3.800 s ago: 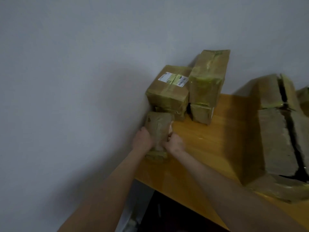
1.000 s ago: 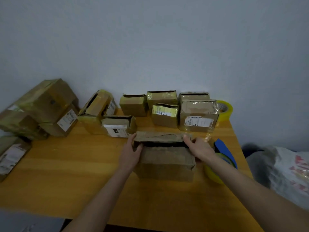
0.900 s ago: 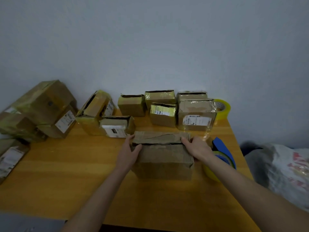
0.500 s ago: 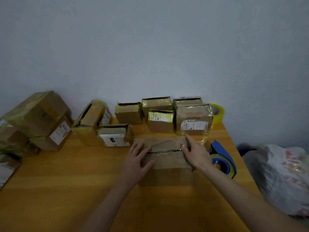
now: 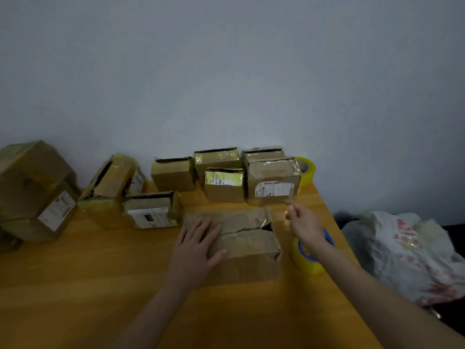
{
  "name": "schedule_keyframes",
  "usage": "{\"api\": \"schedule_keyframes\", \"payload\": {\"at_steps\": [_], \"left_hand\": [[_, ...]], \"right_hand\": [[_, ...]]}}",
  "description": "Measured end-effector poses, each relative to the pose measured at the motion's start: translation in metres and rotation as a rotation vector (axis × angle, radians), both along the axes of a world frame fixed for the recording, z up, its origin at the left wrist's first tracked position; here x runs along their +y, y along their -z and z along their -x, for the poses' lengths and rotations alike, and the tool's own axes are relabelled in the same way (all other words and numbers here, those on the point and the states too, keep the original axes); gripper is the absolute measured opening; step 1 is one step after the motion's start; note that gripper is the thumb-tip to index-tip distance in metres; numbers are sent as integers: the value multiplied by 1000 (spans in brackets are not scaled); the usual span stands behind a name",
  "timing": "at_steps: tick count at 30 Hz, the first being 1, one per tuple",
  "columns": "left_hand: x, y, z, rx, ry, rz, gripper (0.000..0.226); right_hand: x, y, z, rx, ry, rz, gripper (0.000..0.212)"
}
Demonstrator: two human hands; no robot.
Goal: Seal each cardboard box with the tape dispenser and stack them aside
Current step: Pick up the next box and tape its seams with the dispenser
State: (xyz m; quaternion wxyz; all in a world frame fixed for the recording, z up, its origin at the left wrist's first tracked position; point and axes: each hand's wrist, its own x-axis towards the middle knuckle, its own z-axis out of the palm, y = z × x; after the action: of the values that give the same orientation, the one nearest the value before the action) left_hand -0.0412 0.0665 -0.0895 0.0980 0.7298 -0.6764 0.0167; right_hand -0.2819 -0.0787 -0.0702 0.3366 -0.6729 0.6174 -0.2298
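Observation:
A worn cardboard box (image 5: 247,241) lies on the wooden table (image 5: 100,285), its torn top flaps folded down and meeting along a ragged seam. My left hand (image 5: 196,245) presses flat on the left part of the top. My right hand (image 5: 304,225) hovers just past the box's right end, thumb and forefinger pinched on a clear tape end. Below that hand sits the blue tape dispenser (image 5: 308,256) with its yellow roll, partly hidden by my wrist.
Several small boxes (image 5: 224,185) stand in rows along the wall, with a spare yellow tape roll (image 5: 305,170) at the back right. Bigger boxes (image 5: 32,182) are piled at the left. A plastic bag (image 5: 407,253) lies beyond the table's right edge.
Earlier I set a box at the left pile, then turned to this box. Both hands folded its flaps down. My right hand has now left the box top for the tape end.

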Motion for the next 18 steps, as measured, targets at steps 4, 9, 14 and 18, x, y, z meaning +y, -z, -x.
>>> {"api": "schedule_keyframes", "payload": {"at_steps": [4,9,14,18], "left_hand": [[1,-6,1,22,14,6,80],[3,-14,-15,68,68,-75,85],[0,-18,-26,74,70,-174,78],[-4,-18,-26,81,62,-208,75]], "right_hand": [[-11,12,44,571,7,-138,43],[-16,51,75,577,-9,-342,26],[-30,56,83,351,87,-411,31],[-41,35,75,151,107,-434,26]]}}
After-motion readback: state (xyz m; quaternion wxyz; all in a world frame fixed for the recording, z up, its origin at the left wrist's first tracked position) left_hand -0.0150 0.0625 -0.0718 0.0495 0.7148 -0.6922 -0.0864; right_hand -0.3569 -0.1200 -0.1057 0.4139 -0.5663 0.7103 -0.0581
